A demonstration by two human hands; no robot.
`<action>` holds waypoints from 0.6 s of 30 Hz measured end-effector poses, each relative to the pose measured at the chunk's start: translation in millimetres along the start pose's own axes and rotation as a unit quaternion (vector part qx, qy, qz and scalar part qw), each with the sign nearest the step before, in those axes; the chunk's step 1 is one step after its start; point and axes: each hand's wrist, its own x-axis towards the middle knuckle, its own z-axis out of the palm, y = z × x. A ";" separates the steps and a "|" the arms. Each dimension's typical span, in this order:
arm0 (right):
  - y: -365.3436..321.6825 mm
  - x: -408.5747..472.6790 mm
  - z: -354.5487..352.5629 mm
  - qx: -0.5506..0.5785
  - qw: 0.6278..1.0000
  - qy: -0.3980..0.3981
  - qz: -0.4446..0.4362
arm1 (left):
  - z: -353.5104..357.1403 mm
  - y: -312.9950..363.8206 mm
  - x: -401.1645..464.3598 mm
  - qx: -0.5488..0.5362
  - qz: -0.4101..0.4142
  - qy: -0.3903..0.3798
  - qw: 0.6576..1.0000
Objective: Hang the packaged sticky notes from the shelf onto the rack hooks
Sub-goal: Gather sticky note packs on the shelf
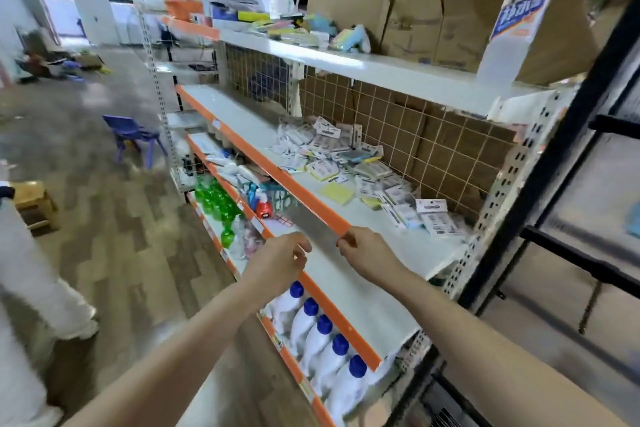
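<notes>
Two hands I hold at the shelf's orange front edge [313, 199]: left hand [284, 262] and right hand [365, 253], fingers curled, whether pinching anything I cannot tell. Packaged sticky notes [349, 163] lie heaped beyond my right hand, against the wire rack [415, 135].

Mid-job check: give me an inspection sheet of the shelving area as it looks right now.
Surface: white middle shelf with orange front strip; its left part is bare.
Job's things: packaged sticky notes lie in a loose heap on that shelf; none seen hanging on the wire grid rack behind.
Clutter: cardboard boxes and coloured pads on the top shelf; white bottles with blue caps and green bottles below.
Hands: left hand and right hand have fingers curled at the orange strip; whether they pinch anything is unclear.
Cables: nothing seen.
Surroundings: blue chair and wooden stool on the floor.
</notes>
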 end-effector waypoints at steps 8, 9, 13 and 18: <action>-3.2 148.0 32.1 0.008 1.000 0.000 -0.018 | -31.0 -49.4 115.4 0.089 -0.022 -0.042 0.995; -2.7 162.6 33.4 0.003 1.000 -0.004 -0.020 | -36.7 -53.7 127.7 0.094 -0.021 -0.033 0.995; 5.6 219.6 40.7 -0.012 1.000 -0.008 -0.008 | -47.1 -74.5 181.5 0.083 -0.018 -0.014 0.996; 35.0 266.3 58.7 -0.045 0.998 -0.028 0.041 | -32.4 -94.8 253.4 0.090 0.019 -0.027 0.995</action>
